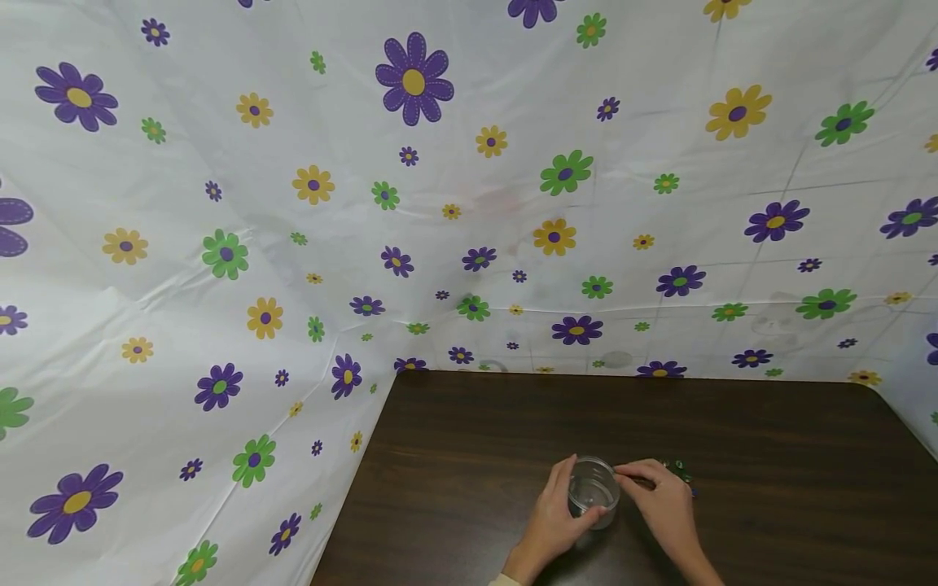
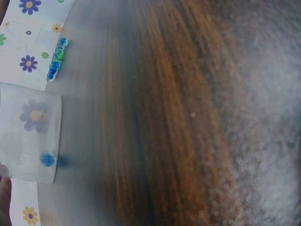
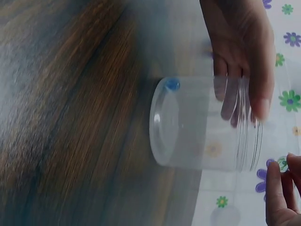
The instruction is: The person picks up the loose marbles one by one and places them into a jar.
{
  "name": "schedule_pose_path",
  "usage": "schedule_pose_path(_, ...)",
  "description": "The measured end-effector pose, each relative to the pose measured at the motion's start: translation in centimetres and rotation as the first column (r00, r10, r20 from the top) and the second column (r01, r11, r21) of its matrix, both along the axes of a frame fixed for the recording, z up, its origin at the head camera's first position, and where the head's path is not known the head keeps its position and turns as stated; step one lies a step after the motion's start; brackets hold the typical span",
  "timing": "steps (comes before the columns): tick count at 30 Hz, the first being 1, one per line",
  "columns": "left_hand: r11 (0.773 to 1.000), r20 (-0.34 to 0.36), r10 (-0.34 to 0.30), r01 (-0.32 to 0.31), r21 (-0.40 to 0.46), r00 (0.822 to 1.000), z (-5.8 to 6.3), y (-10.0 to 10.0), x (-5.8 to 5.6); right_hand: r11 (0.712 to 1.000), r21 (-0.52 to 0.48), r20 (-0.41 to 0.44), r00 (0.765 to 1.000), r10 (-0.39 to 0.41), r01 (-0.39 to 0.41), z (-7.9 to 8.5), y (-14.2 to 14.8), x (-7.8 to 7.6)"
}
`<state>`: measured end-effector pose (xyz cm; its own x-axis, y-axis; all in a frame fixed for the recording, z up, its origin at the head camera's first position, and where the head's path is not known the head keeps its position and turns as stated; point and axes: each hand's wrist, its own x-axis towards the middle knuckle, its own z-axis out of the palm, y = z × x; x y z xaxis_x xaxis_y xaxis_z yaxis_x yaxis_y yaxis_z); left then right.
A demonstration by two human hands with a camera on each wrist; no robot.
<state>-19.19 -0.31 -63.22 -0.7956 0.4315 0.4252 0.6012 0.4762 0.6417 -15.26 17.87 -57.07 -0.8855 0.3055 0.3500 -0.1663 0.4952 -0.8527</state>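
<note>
A clear jar without a lid stands upright on the table. My left hand grips it around the side near the rim, thumb in front and fingers behind. One blue glass marble lies at the bottom inside the jar. At the right of the rim is my right hand, which pinches a clear marble with green in it between thumb and fingertips. Just beyond the right hand lies a small group of blue and green marbles, partly hidden by that hand in the head view.
The dark wood-grain table extends to both sides of the hands. A white flower-printed sheet hangs along its back and left edges.
</note>
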Motion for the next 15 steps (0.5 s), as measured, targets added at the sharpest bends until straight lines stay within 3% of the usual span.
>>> schedule_pose_path(6, 1.000, 0.021, -0.004, 0.004, -0.003, 1.000, 0.0, 0.0, 0.0, 0.998, -0.032, 0.024, 0.999, 0.046, -0.045, 0.1, -1.0, -0.1)
schedule_pose_path(15, 1.000, 0.019, 0.002, -0.002, -0.007, 1.000, -0.1, 0.0, 0.0, 0.999, 0.012, 0.059, 0.997, 0.052, -0.053, -0.3, -1.7, -0.2)
